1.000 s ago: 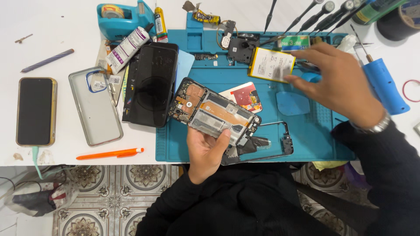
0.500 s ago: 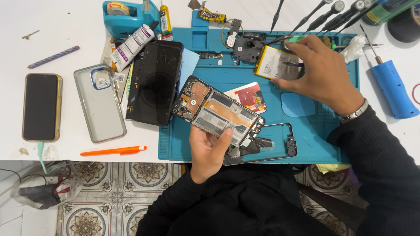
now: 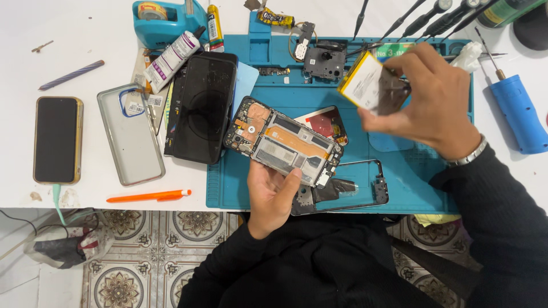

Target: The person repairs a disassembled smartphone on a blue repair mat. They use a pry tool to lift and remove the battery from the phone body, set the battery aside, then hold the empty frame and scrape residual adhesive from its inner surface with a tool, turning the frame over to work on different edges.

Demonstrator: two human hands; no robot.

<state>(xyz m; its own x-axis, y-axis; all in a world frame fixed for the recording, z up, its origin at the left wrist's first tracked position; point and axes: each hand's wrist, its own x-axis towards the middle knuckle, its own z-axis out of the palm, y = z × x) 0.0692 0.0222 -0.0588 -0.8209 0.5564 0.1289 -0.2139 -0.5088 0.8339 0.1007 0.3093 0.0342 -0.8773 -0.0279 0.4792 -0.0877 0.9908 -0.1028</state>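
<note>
My left hand (image 3: 273,194) holds an opened phone body (image 3: 283,140) with its bare inner frame and circuit parts facing up, over the blue work mat (image 3: 251,191). My right hand (image 3: 425,105) grips a flat phone battery (image 3: 370,85) with a yellow edge, lifted and tilted above the mat's far side. The battery is blurred from motion. A thin black phone frame (image 3: 365,188) lies on the mat just right of my left hand.
A black phone screen (image 3: 204,114) lies left of the mat beside a clear case (image 3: 130,134), a dark phone (image 3: 56,140) and an orange pen (image 3: 149,196). A glue tube (image 3: 171,57), tape dispenser (image 3: 162,20), screwdrivers (image 3: 425,17) and a blue tool (image 3: 516,111) line the far edge.
My right hand has lifted the battery off the mat and tilted it up. The left hand keeps holding the open phone body in about the same place.
</note>
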